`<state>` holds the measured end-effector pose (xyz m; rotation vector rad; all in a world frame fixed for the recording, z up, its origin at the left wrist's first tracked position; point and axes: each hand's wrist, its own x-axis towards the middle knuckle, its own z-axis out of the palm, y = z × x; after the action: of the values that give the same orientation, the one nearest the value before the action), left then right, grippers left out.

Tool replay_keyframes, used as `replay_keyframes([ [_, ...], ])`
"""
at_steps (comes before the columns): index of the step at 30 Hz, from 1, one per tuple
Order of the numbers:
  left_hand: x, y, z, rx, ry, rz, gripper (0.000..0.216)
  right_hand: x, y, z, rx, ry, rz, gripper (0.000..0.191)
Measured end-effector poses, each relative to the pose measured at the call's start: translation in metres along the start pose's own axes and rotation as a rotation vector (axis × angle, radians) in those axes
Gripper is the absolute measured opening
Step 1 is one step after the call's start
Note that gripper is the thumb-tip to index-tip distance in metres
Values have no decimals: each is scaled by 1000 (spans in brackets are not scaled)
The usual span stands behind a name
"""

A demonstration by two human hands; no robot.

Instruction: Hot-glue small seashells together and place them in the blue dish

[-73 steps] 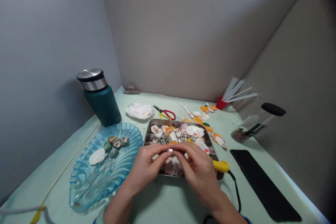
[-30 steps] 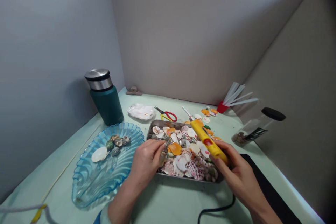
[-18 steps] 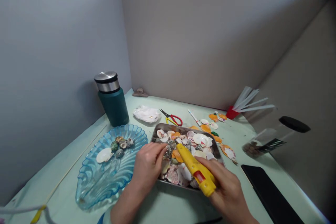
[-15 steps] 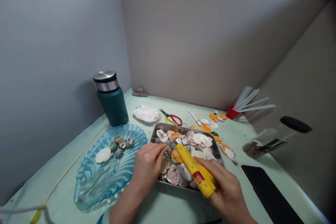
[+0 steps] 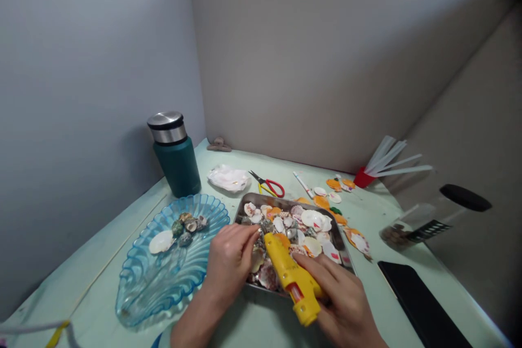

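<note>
My right hand (image 5: 340, 293) grips a yellow hot glue gun (image 5: 290, 277), its nozzle end pointing up and left over the shells. My left hand (image 5: 232, 253) is pinched just left of the nozzle, above the left side of the tray; a small pale tip shows at the fingertips, probably a shell, but too small to make out. Beneath both hands lies a metal tray (image 5: 240, 207) filled with mixed seashells (image 5: 316, 219). Left of my left hand is a blue scalloped glass dish (image 5: 142, 277) holding several snail shells (image 5: 190, 223) and a white shell (image 5: 161, 242).
A green flask (image 5: 177, 160) stands at the back left. Behind the tray are crumpled white paper (image 5: 229, 178), red-and-yellow-handled pliers (image 5: 269, 185) and a marker (image 5: 303, 185). To the right are orange shell pieces (image 5: 357, 240), glue sticks in a red cup (image 5: 362, 178), a tilted jar (image 5: 411, 228) and a black phone (image 5: 420, 299).
The glue gun in my right hand has shifted left and down, bringing its nozzle closer to my left fingertips. My left hand stays nearly in place, still pinched.
</note>
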<state>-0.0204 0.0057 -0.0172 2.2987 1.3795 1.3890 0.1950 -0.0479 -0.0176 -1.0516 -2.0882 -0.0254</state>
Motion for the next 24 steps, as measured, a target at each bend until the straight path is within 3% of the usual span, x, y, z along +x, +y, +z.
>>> replay_keyframes([
  [13, 0, 3, -2, 7, 69, 39, 12, -4, 2, 3, -24, -1, -3, 44],
  [24, 0, 2, -2, 23, 79, 41, 12, -4, 1, 2, -24, 4, -4, 40],
])
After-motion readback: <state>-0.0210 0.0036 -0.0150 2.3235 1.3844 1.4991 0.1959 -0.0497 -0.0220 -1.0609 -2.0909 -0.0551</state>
